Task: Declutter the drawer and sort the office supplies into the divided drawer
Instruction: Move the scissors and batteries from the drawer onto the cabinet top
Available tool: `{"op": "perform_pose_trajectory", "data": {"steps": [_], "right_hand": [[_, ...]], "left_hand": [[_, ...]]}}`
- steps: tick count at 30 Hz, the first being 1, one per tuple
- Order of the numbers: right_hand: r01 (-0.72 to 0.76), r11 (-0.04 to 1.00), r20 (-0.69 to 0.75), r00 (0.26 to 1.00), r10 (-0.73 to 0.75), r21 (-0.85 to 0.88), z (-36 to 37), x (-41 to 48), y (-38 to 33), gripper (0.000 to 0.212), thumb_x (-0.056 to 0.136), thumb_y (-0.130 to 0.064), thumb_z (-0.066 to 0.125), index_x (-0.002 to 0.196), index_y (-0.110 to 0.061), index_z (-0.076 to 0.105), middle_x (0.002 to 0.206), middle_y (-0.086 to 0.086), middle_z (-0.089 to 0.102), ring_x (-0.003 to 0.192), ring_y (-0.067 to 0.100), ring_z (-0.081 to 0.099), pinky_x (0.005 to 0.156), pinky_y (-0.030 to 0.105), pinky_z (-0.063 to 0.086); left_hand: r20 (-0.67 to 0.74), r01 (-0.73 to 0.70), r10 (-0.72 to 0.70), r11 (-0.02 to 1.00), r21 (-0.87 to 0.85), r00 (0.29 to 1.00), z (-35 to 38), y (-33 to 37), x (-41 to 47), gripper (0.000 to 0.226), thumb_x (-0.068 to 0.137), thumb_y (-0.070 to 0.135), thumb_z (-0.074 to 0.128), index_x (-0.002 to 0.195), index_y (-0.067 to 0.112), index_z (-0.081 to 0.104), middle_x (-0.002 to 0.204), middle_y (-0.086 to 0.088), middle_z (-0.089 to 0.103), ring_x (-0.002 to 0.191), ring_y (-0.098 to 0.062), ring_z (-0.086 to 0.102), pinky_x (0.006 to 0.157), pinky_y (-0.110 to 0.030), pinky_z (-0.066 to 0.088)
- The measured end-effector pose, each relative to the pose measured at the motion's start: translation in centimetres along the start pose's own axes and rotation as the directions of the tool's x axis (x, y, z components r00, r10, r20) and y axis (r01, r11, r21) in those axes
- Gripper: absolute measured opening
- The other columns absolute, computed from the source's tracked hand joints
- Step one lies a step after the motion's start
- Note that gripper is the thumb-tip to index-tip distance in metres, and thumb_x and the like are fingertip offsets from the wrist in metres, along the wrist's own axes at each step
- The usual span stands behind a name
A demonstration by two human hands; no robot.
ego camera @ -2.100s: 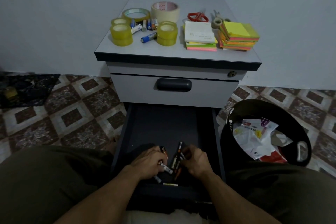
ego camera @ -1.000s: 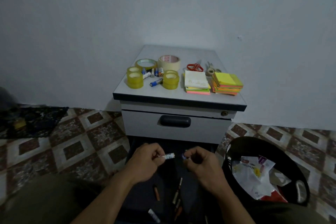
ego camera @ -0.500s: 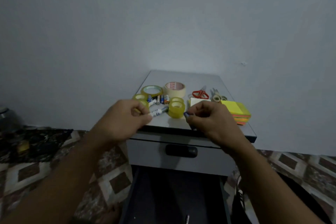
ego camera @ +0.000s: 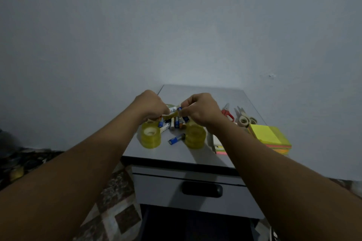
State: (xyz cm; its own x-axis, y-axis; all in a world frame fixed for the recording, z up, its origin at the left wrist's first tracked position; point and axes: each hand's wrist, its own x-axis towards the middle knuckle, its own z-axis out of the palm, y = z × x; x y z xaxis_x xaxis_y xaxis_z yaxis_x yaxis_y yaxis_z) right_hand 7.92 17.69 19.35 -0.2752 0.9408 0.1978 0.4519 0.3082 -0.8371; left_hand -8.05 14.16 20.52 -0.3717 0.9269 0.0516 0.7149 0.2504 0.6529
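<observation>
Both arms reach out over the grey cabinet top (ego camera: pixel 195 152). My left hand (ego camera: pixel 149 104) pinches a white battery (ego camera: pixel 172 109) and my right hand (ego camera: pixel 199 108) pinches a blue-tipped battery (ego camera: pixel 179 108), the two held close together just above a cluster of loose batteries (ego camera: pixel 177 121). One blue battery (ego camera: pixel 176 139) lies apart, nearer the front. Yellow tape rolls stand left (ego camera: pixel 151 137) and right (ego camera: pixel 195 136) of the cluster. Part of the cluster and the rolls behind it are hidden by my hands.
Red scissors (ego camera: pixel 228 113), grey scissors (ego camera: pixel 244 120) and stacks of sticky notes (ego camera: pixel 269 139) lie on the right of the top. The upper drawer (ego camera: pixel 201 190) is closed; the open lower drawer (ego camera: pixel 195 225) is dark. Patterned floor tiles at left.
Both hands left the lower drawer with a battery each, rose and moved forward over the cabinet top; they now hover above the battery cluster. The view tilted upward.
</observation>
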Motion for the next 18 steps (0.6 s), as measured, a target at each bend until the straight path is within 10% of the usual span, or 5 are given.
{"op": "perform_pose_trajectory", "data": {"steps": [9,18], "right_hand": [[0.026,0.981,0.046,0.999,-0.017,-0.191,1.9,0.1,1.5,0.010,0.073,-0.011,0.081,0.078,-0.007,0.073,0.082,0.006,0.071,0.074,0.017,0.067,0.057,0.024,0.054],[0.042,0.971,0.061,0.998,-0.028,-0.234,2.0,-0.1,1.8,0.023,0.079,-0.011,0.075,0.063,-0.025,0.066,0.081,0.000,0.070,0.080,0.018,0.066,0.075,0.036,0.059]], "left_hand": [[0.033,0.004,-0.009,0.987,0.161,0.999,1.8,-0.6,0.7,0.043,0.066,0.037,0.084,0.097,0.010,0.074,0.092,-0.009,0.072,0.084,-0.026,0.068,0.074,-0.035,0.060],[0.087,0.017,-0.030,0.990,0.141,0.996,1.0,-0.3,0.7,0.037,0.070,0.029,0.084,0.095,0.005,0.074,0.094,-0.013,0.073,0.088,-0.028,0.071,0.084,-0.043,0.061]]}}
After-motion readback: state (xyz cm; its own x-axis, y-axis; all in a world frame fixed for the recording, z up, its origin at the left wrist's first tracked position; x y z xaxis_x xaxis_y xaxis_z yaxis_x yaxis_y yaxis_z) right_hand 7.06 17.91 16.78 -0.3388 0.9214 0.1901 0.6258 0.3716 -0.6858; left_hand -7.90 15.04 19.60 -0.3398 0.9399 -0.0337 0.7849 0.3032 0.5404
